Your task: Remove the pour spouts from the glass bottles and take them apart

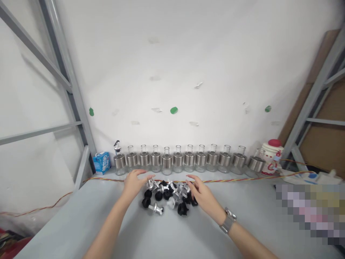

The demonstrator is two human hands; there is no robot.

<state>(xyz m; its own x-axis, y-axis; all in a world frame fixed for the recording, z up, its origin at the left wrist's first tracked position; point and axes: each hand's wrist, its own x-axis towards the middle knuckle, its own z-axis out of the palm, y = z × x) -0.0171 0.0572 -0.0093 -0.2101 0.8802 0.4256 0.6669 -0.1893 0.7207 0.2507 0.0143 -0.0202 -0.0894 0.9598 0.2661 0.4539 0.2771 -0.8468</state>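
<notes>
On the grey table lies a pile of pourer spouts (164,192), silver-coloured with black or clear stoppers. At the pile's left edge is my left hand (135,184), fingers apart, with nothing visible in it. My right hand (201,194) curves along the right edge, its fingers spread too; its fingertips are close to the spouts, and I cannot tell whether they touch. Behind the pile stands a row of several glass bottles (166,161) with metal sleeves and open necks. The leftmost bottle (119,164) carries a pourer spout (116,146) in its neck.
A twisted red and yellow wire (221,180) crosses the table in front of the bottles. A blue carton (101,163) stands at the left end, a white and red container (271,158) at the right. Metal frame posts (78,93) flank the table, and a white wall (172,64) rises behind.
</notes>
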